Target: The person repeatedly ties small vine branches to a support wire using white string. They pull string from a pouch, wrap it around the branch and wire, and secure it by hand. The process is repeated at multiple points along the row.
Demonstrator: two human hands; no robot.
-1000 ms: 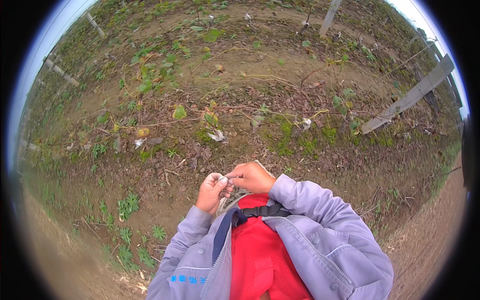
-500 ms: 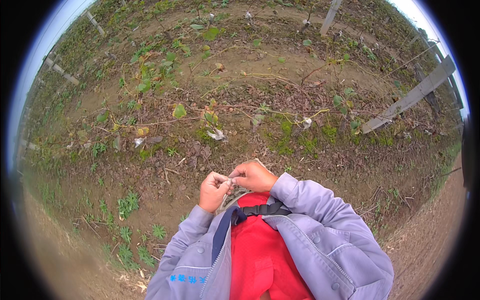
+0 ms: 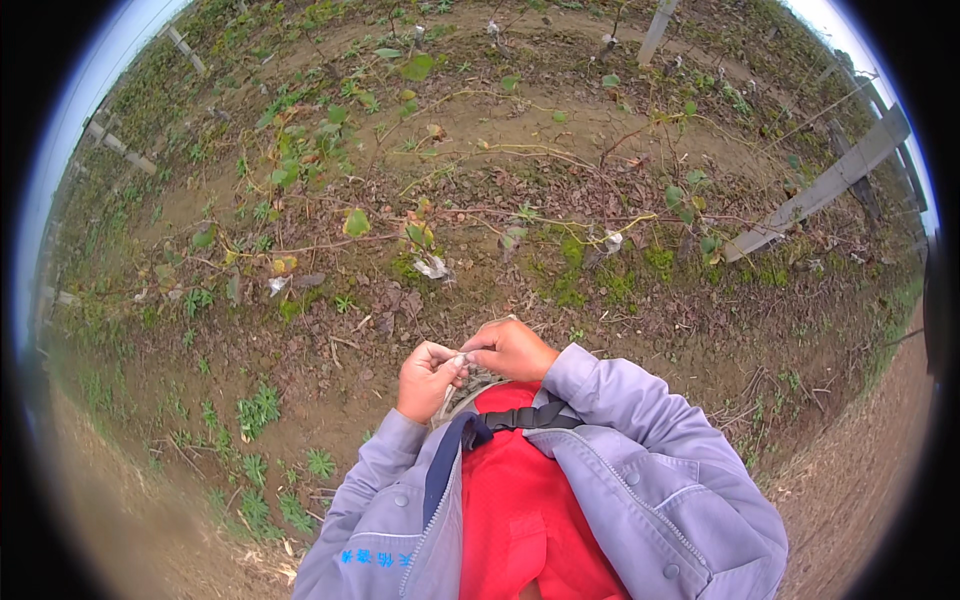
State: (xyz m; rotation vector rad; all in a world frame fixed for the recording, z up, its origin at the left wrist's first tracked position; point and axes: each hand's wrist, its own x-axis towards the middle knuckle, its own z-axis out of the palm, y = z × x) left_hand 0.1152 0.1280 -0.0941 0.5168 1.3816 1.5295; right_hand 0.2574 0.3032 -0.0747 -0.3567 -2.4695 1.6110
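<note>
Fingers of left hand (image 3: 428, 380) and right hand (image 3: 512, 350) pinch small pale strip (image 3: 458, 361) between them, frame centre, above red bag (image 3: 520, 490). Risk: weak pinch, strip drops into leaf-littered soil (image 3: 330, 350), hard to spot.

We saw a matt grey cloth jacket (image 3: 640, 470) over a smooth red garment (image 3: 520, 520), a dark woven strap (image 3: 520, 418), rough crumbly soil (image 3: 330, 370) strewn with dry leaves, and weathered wooden posts (image 3: 820, 190). Something pale and thin (image 3: 458, 362) looked papery.
</note>
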